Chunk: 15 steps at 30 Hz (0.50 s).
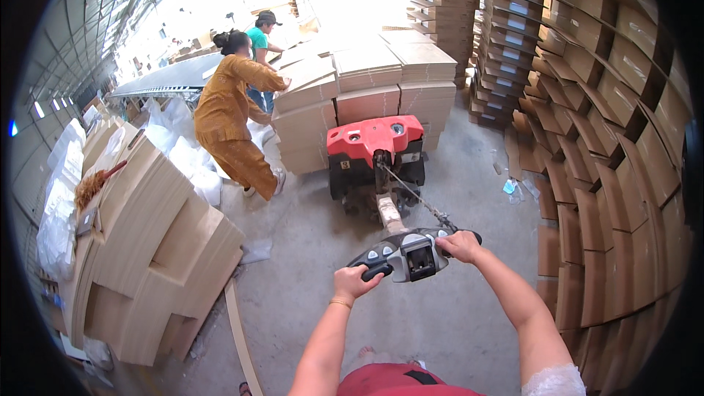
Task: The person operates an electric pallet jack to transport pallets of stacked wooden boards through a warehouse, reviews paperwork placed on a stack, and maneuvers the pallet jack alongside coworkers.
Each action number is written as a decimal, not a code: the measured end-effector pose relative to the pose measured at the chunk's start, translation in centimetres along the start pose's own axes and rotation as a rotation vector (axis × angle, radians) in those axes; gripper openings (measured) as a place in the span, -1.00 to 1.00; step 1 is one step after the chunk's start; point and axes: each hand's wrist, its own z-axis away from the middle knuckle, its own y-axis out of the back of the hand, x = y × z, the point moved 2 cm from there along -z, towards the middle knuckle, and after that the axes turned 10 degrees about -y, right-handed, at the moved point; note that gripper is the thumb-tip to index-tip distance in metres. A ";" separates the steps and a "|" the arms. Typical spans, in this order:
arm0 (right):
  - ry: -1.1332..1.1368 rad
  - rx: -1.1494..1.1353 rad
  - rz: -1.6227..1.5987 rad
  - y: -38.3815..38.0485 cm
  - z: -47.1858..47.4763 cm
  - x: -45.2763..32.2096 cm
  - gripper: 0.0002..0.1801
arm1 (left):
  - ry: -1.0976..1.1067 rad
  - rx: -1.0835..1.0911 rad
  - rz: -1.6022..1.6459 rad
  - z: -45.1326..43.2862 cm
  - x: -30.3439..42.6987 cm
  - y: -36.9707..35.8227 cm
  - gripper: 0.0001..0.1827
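Both of my hands are on the black and grey control handle (419, 261) of an electric pallet truck. My left hand (353, 282) closes round the handle's left grip. At its right end, my right hand (461, 245) is wrapped over the other grip, with the thumb near the buttons. The tiller arm (389, 212) runs forward from the handle to the truck's red cover (374, 137). Just beyond the cover stands a load of stacked flat boards (367, 104) in several columns. The forks and whatever bears the load are hidden.
A person in mustard clothes (228, 104) leans on the load's left side; another in a green top (257, 38) stands behind. Stacked boards (181, 247) with a feather duster (99, 180) are at left, a long strip (240, 330) on the floor. Open cartons (594, 176) line the right.
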 end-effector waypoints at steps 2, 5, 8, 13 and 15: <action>0.042 0.003 0.029 -0.2 0.2 0.1 -0.42 | 0.002 0.007 0.014 0.2 0.1 0.0 -0.54; 0.019 -0.071 0.004 0.7 0.1 -0.3 -0.40 | -0.009 0.026 0.020 -0.3 0.0 0.4 -0.56; -0.016 -0.141 -0.027 1.5 0.3 -0.7 -0.38 | -0.025 0.021 -0.002 -0.6 0.1 0.8 -0.56; -0.025 -0.190 0.024 1.6 0.4 -0.8 -0.37 | -0.048 0.029 0.020 -0.4 -0.4 0.3 -0.57; -0.023 -0.215 0.071 0.9 0.8 -1.9 -0.38 | -0.068 0.046 0.020 -0.1 -1.3 0.6 -0.57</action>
